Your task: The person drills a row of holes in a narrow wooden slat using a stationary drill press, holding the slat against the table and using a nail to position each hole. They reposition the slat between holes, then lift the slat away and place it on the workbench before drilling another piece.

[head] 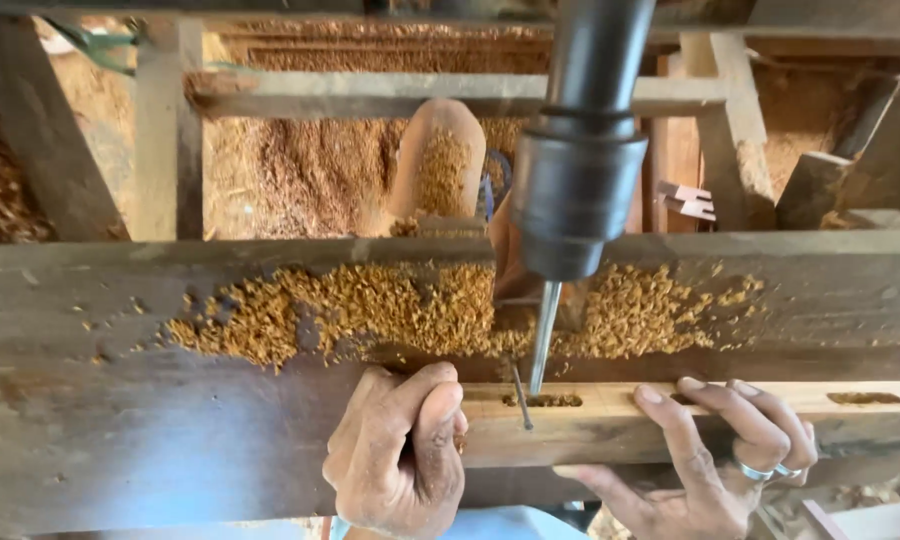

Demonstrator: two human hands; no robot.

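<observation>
Under the drill bit (543,335), a pale wooden strip (610,420) with slots lies across the bench between both hands. Left hand (400,455) is closed tight around its end; right hand (715,455) grips it, fingers curled over the top.

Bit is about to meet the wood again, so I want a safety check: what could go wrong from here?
1. The left hand grips the wooden strip right beside the drill bit; a slip could bring its fingers into the bit.
2. The right hand wears rings, which might snag.
3. Heaped wood chips may hide the strip's seating.
</observation>
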